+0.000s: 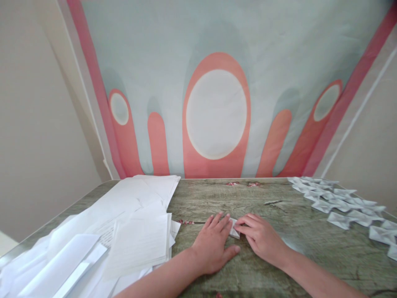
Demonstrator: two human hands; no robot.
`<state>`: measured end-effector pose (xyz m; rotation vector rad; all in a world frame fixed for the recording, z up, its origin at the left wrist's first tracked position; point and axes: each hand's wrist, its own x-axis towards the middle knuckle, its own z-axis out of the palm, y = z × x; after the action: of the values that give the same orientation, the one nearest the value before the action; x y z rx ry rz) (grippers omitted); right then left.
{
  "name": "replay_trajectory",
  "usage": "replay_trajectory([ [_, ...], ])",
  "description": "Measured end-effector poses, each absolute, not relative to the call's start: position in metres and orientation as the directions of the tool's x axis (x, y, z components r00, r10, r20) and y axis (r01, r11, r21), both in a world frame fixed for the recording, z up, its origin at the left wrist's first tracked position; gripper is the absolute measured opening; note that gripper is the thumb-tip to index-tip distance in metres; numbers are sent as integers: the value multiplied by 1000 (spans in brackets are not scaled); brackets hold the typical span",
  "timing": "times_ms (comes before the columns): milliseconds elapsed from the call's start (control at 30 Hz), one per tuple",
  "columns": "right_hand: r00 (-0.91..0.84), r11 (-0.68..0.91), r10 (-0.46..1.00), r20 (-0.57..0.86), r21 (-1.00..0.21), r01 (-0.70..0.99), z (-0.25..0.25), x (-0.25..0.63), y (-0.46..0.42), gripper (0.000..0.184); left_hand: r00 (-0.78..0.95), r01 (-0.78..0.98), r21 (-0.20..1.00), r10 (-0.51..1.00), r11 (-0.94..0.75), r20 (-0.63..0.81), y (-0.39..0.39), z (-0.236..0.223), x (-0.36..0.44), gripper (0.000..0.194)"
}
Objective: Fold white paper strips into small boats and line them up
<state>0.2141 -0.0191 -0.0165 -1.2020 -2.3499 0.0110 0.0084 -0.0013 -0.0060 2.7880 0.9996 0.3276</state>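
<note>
A small piece of folded white paper point(235, 231) lies on the wooden table between my two hands. My left hand point(214, 245) rests flat with its fingers stretched out, its fingertips at the paper's left edge and its thumb apart on the wood. From the other side my right hand point(263, 239) has its fingers bent together in a pinch at the paper's right edge. The fingers cover part of the paper, so its full shape is hidden.
Loose white sheets point(139, 240) are heaped over the table's left side, some with printed lines. Several folded paper pieces point(339, 219) stand in rows at the right. Behind the wood-patterned table point(201, 198) hangs a cloth point(167, 49) with pink shapes.
</note>
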Motion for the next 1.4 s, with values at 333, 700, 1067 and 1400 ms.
replay_trajectory([
  [333, -495, 615, 753, 434, -194, 764, -22, 213, -18, 29, 696, 710, -45, 690, -703, 197, -28, -2, 27, 44],
  [700, -520, 624, 743, 421, -156, 766, -17, 211, -20, 26, 695, 717, -85, 699, -692, 169, -27, -12, 30, 46],
  [1067, -526, 597, 768, 364, -113, 794, -21, 208, -20, 18, 713, 701, -139, 682, -700, 161, -27, -15, 29, 47],
  [1400, -400, 549, 823, 404, -387, 741, -22, 210, -13, 41, 740, 673, -177, 658, -718, 142, -28, -10, 29, 41],
])
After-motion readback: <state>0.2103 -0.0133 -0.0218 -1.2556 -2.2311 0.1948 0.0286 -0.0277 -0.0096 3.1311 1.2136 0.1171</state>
